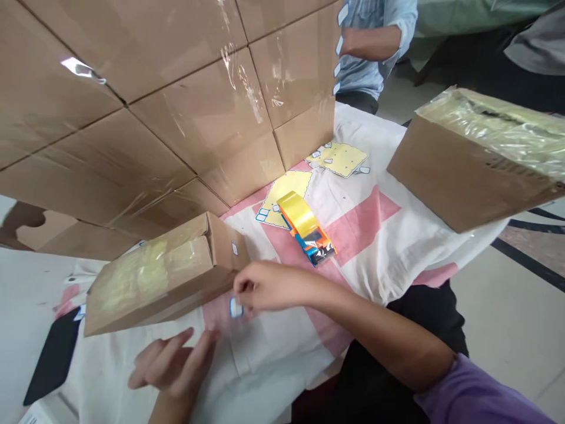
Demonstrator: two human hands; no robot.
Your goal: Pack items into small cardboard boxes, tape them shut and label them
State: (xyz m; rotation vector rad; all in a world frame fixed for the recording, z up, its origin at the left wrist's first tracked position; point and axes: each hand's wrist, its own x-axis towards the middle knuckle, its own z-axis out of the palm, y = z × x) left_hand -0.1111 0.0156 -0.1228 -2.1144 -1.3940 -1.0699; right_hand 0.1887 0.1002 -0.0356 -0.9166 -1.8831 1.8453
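My right hand is closed in a pinch beside the near end of a taped cardboard box. At its fingertips is a small white sticker with a blue border, slightly blurred. My left hand, also blurred, hovers over the cloth in front of the box with fingers apart and nothing in it. Yellowish clear tape covers the box's top, and another blue-edged label is on its end face. A tape dispenser with a yellow roll lies beyond my right forearm.
A tall wall of stacked cartons stands behind the box. Yellow sticker sheets lie at its foot. Another taped carton sits at the right table edge. A dark flat object lies left. Another person's arm shows behind the stack.
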